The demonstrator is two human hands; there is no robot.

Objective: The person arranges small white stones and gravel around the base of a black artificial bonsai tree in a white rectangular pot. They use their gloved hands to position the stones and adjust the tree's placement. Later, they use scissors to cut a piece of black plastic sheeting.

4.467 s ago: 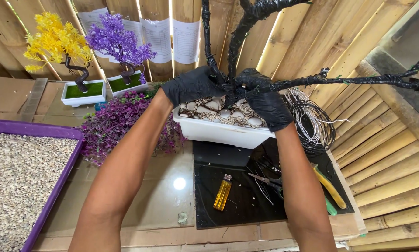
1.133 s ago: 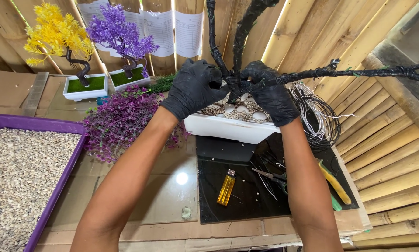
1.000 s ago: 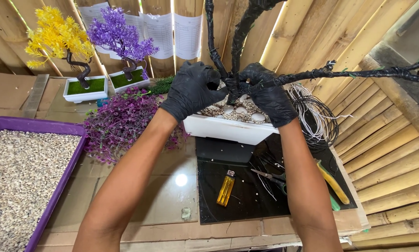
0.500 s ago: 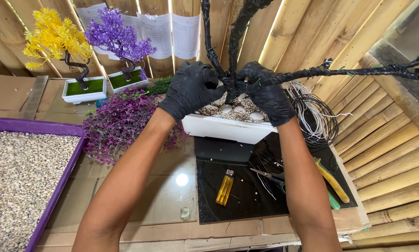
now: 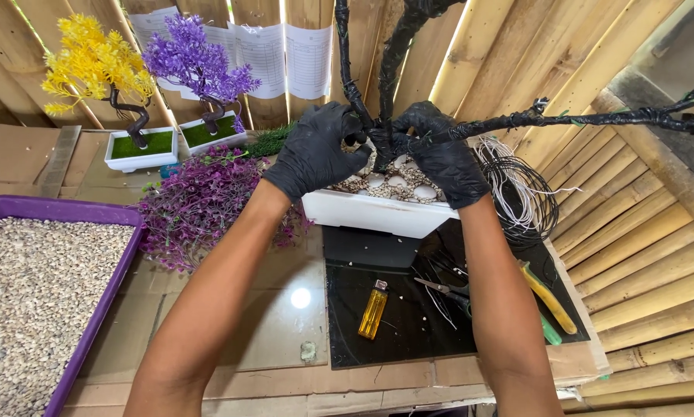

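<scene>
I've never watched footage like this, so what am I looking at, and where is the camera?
The camera sits on a person's head and looks down at their own two arms. Both hands wear black gloves: the left hand and the right hand grip the black wrapped trunk of an artificial tree standing in a white rectangular planter with pale stones. On the surface lie a yellow lighter, a coil of thin wire, a purple tray of gravel and a heap of purple artificial foliage.

a cardboard-covered bench (image 5: 208, 386) carries a purple tray of gravel (image 5: 38, 293), loose purple foliage (image 5: 200, 205), a black glass panel (image 5: 408, 324) bearing a yellow lighter (image 5: 373, 309), pliers (image 5: 548, 297), and a white planter (image 5: 378, 212).
</scene>
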